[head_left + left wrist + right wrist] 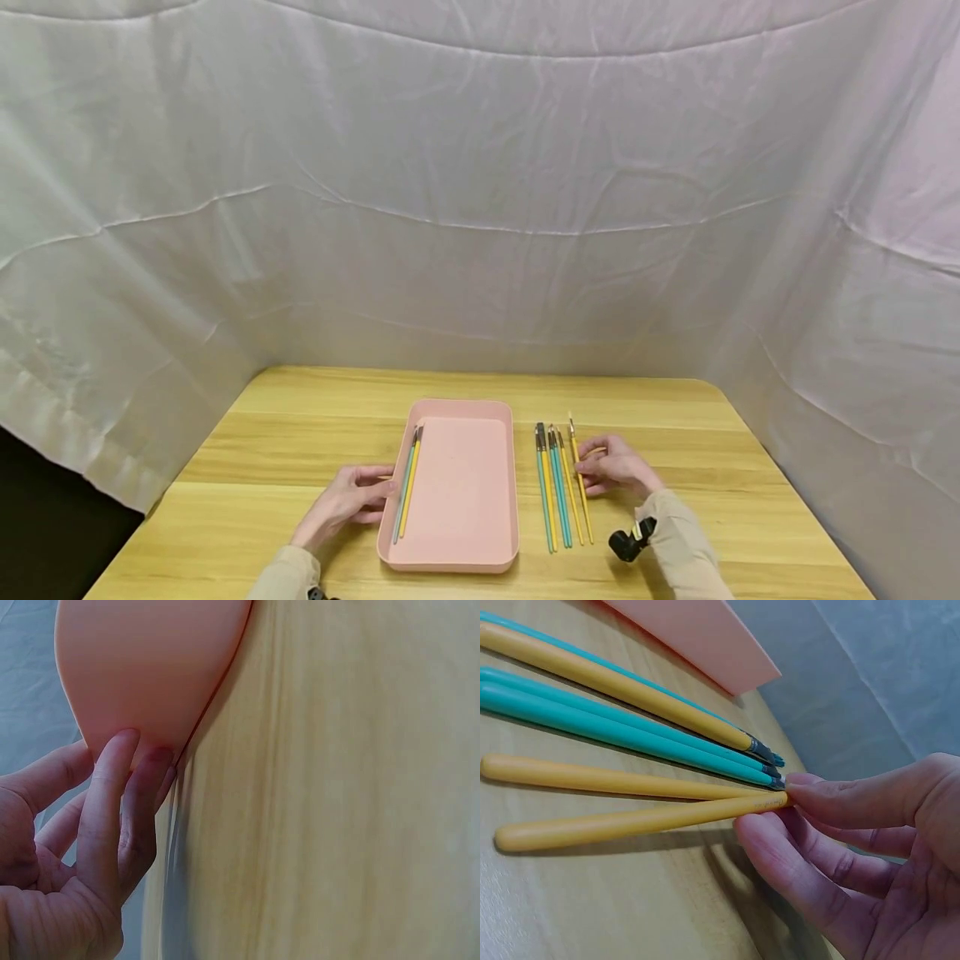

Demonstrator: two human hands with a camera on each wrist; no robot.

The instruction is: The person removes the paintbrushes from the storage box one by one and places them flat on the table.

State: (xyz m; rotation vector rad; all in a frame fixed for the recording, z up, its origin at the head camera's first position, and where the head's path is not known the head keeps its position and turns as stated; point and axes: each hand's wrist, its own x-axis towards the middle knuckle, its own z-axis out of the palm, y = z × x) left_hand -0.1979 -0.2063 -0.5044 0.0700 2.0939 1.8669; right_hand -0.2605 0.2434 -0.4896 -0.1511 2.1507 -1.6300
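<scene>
A shallow pink tray (465,492) lies on the table. My left hand (348,500) holds its left side, with fingers (112,772) against the outer wall and the thumb at the rim. Inside the tray, a teal paintbrush (405,492) and a yellow paintbrush (411,487) lie along the left wall. My right hand (613,467) pinches a yellow paintbrush (645,821) between thumb and fingers near the ferrule, bristles pointing away. Left of it lie another yellow paintbrush (607,778), two teal paintbrushes (622,727), and a further yellow paintbrush (630,686) beside a teal one.
The wooden table (300,433) has rounded far corners. Pale grey fabric (480,208) hangs behind it and along both sides. A small black device (632,540) is strapped to the right wrist over a beige sleeve (678,542).
</scene>
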